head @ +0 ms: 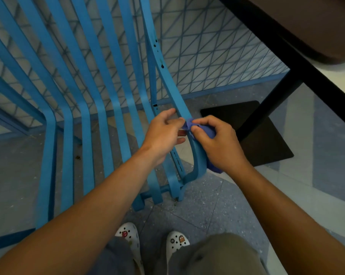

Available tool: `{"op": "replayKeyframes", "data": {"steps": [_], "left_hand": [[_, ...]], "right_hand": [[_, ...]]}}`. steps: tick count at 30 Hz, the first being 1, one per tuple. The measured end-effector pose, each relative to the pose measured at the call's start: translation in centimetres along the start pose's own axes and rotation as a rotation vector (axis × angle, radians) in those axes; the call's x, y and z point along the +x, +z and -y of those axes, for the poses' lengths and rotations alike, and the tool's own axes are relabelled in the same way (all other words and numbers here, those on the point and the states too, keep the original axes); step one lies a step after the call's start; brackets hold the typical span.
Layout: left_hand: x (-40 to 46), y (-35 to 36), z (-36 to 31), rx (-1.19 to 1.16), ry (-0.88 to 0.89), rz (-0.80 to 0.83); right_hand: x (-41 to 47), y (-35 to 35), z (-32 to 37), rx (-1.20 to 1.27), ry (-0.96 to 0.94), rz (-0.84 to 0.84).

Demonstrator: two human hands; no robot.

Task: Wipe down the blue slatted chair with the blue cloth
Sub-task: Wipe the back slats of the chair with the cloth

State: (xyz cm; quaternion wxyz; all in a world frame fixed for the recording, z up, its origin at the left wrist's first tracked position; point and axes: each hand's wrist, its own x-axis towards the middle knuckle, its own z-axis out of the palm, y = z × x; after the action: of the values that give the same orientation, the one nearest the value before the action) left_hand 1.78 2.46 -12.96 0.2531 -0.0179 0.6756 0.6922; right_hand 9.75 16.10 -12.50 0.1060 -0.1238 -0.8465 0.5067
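- Blue cloth (pixel 204 130) bunched in my right hand (pixel 217 142), gripped against the outermost slat
- left hand (pixel 161 133) pinches the cloth's edge at that slat; the wad may slip off the narrow slat
- blue slatted chair (pixel 100 96) beyond: I judge the slats' edges and undersides easily missed

both hands (pixel 163 133) (pixel 217 141) pinch the blue cloth (pixel 189 126) (bunched) against the chair's outer slat (pixel 173 86).

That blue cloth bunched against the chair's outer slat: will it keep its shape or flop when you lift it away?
Probably floppy: the blue cloth is crumpled inside the right hand, and a loose end hangs below the palm. It seems light, since fingertip pinches hold it. It likely drags rather than slides, as it folds around the slat of the blue slatted chair.
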Motion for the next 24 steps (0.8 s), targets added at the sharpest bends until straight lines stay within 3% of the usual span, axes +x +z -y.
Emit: {"op": "replayKeyframes", "data": {"steps": [12, 19, 24], "left_hand": [[-3.5, -0.1, 1.8, 0.069, 0.006, 0.083], [-5.2, 0.4, 4.4, 0.278, 0.088, 0.136], [-4.9, 0.4, 6.0, 0.445, 0.192, 0.170]], "right_hand": [[-4.6, -1.2, -4.1, 0.080, -0.018, 0.095], [-6.3, -2.0, -7.3, -0.026, 0.045, 0.241], [-5.0, -2.4, -6.1, 0.017, -0.005, 0.187]]}}
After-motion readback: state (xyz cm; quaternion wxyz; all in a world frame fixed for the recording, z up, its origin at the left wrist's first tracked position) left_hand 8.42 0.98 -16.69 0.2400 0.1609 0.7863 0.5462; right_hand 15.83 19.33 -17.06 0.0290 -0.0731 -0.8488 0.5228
